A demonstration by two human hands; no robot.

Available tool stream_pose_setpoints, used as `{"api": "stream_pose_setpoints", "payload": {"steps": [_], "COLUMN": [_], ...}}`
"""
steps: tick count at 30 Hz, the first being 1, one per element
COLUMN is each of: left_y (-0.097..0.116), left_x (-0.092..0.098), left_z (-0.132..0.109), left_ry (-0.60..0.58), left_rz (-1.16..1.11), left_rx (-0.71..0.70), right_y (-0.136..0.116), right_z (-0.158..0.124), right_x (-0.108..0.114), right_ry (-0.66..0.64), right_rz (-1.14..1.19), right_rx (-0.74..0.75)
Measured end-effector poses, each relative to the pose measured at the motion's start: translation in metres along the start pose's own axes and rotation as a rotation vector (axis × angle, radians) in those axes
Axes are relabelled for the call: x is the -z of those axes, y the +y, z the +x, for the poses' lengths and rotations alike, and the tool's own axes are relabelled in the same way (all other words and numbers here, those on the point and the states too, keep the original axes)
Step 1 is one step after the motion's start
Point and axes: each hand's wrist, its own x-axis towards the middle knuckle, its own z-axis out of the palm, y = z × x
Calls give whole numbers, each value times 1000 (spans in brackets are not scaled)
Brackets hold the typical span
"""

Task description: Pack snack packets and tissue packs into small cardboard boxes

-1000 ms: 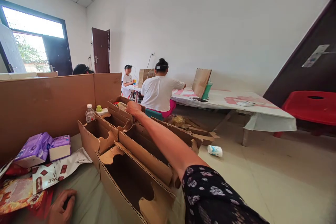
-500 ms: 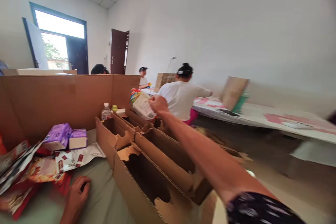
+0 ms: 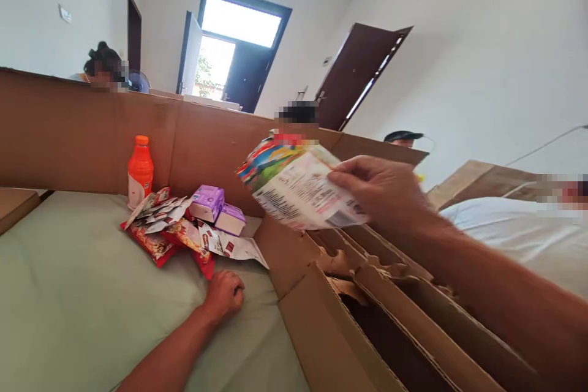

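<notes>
My right hand (image 3: 374, 187) pinches the edge of a colourful plastic packet (image 3: 310, 187), its white printed back with a barcode facing me. It holds the packet in the air above the near end of the cardboard compartments (image 3: 316, 312). My left hand (image 3: 225, 295) rests on the green cloth (image 3: 82, 294), fingers curled in a loose fist with nothing visible in them. Just beyond it lies a pile of red snack packets (image 3: 158, 242) and a white packet (image 3: 232, 244). Two purple tissue packs (image 3: 207, 203) sit behind the pile.
An orange bottle (image 3: 140, 174) stands upright behind the pile. A tall cardboard wall (image 3: 142, 122) runs along the back of the table. The cardboard compartments take up the right side. Several people are beyond, one in a white top (image 3: 509, 233) at the right.
The view has swung left. My right hand has brought the packet back from over the far compartments, closer to me. My left hand stays curled on the cloth. The orange bottle now shows fully.
</notes>
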Motion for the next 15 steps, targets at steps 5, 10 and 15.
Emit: {"api": "stream_pose_setpoints", "payload": {"steps": [5,10,15], "left_y": [0,3,1], "left_x": [-5,-9,5], "left_z": [-1,-1,-9], "left_ry": [-1,15,129], "left_rz": [-13,-71,-171], "left_rx": [-10,-6,7], "right_y": [-108,-164,-174], "right_z": [-5,-53,-113], "right_x": [-93,-178,-163], "right_ry": [-139,-713,-917], "right_rz": [-47,-268,-261], "right_rx": [226,570,687]}}
